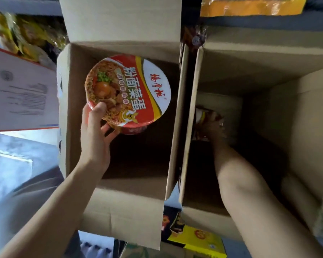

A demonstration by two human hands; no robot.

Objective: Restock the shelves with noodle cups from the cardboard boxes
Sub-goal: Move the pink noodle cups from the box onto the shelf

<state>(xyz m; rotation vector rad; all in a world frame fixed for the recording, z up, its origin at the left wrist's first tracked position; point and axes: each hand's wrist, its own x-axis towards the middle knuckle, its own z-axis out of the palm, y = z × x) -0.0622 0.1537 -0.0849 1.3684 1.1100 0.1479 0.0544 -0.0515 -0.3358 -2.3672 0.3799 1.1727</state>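
Note:
My left hand (96, 127) grips a red noodle cup (128, 90) by its rim, thumb on the printed lid and fingers underneath. The cup hangs above the open left cardboard box (63, 108), whose inside looks dark. My right hand (213, 127) reaches deep into the right cardboard box (296, 108) and touches a second noodle cup (201, 116) near its left wall. The grip there is dim and blurred.
A white carton (22, 90) with printed text stands at the left. Yellow packets (13, 34) lie on the shelf behind it, and an orange pack (250, 5) sits at the top right. Yellow and dark boxes (194, 237) show below, between the cardboard boxes.

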